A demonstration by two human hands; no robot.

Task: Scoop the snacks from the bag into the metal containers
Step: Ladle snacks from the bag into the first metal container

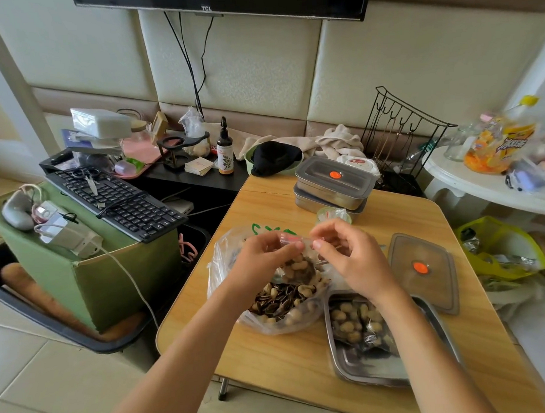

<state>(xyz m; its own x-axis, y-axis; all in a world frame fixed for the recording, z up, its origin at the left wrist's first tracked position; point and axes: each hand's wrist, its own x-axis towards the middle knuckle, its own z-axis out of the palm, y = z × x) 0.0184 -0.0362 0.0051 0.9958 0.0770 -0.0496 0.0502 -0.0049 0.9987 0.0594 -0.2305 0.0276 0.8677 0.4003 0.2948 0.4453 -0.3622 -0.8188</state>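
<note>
Presently, head view. Task judged partly done.
- Open metal container [372, 370], near right on table [271, 356]: partly filled with peanuts and dark wrapped pieces; near end bare.
- Lid [424, 271]: laid beside it.
- Bag [269, 300], table centre: well stocked with peanuts and striped seeds.
- Stacked containers [330, 197], far edge: lidded, contents hidden; filling judged outstanding.
- Small clear item [293, 239]: pinched between left hand [264, 256] and right hand [345, 256] above bag.

The left hand [260, 253] and right hand [348, 253] are pinching a small clear thing [290, 238] that is showing too blurred to identify. Below that grip, the right forearm [427, 340] is covering part of the metal container [359, 368].
</note>
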